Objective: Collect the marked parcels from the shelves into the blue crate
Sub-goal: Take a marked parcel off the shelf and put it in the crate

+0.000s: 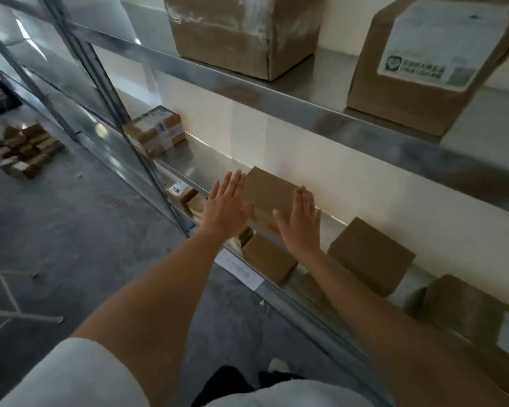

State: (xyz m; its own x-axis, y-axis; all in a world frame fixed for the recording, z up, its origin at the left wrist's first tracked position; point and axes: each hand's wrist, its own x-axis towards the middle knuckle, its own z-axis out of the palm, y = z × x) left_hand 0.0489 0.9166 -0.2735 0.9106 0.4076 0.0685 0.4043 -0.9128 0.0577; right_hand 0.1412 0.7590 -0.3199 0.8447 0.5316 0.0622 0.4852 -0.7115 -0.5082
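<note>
Brown cardboard parcel point(266, 195) on the low metal shelf point(206, 168), far back by the pale wall. Plain top, no mark to see from here. Looks stiff, with flat sides and sharp corners. Probably light, going by its look. Smooth card, maybe a bit slippery on bare skin. Best to press on the 2 side faces, left and right, then lift straight up.

Left hand point(225, 204) flat and spread wide, just beside the left side of the parcel. Right hand point(301, 221) flat and spread wide too, at its right side, maybe touching. Grip apart on both, nothing held yet.

Just near of it, a smaller box point(269, 257) at the shelf edge. To the right, another brown box point(370, 255), then a bigger one with a white label point(465, 306). To the left, a tiny box with a written tag point(177, 190). Farther left, a taped bundle point(156, 132).

Up on the higher shelf, 2 big boxes point(244, 30). Down on the grey floor point(71, 230), far left, a heap of small packs point(27, 149).

No blue crate anywhere here.
</note>
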